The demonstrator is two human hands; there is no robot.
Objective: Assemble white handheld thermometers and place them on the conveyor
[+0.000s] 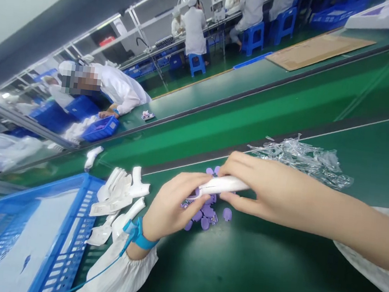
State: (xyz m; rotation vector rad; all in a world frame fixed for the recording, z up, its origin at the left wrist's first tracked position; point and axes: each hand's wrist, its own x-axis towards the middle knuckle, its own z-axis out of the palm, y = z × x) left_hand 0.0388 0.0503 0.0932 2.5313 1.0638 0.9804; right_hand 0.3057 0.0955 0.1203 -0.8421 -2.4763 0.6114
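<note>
Both my hands grip one white plastic housing (227, 185), held above the green bench. My left hand (173, 204), with a blue wrist strap, has its fingers closed around the left end. From the right, my right hand (247, 180) pinches the other end between thumb and fingers. A dark seam line runs along the housing near my left fingers. Under it lies a pile of small purple plastic pieces (206, 213), partly hidden by my hands. One purple piece (227, 214) sits apart to the right.
White plastic shells (119, 193) are heaped left of my hands, beside a blue crate (73, 226). Clear plastic bits (301, 158) lie behind my right arm. Beyond runs a green conveyor belt (254, 110), with a person in white (120, 86) across it. A cardboard sheet (317, 52) lies farther back.
</note>
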